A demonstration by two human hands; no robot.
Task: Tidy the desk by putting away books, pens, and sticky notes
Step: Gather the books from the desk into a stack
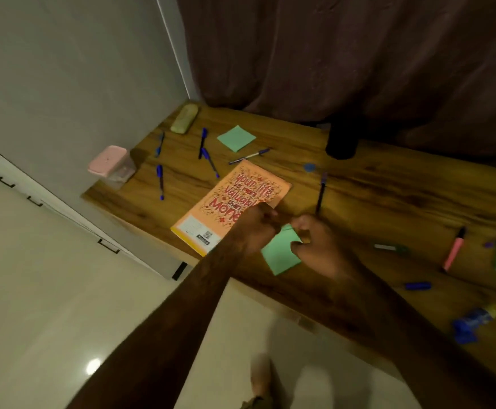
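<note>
Backing the wooden desk (388, 187): grey wall (63, 84); maroon curtain (358, 54).

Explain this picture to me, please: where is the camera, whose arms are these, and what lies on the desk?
No machine here: a person works with bare hands, and the one camera sits on their head, looking down. The right hand pinches a green sticky note at the near edge of the wooden desk; the left hand, fingers curled, meets its corner, grip too blurred to judge. Around lie an orange book, blue pens, a pink marker and a second green note.
</note>
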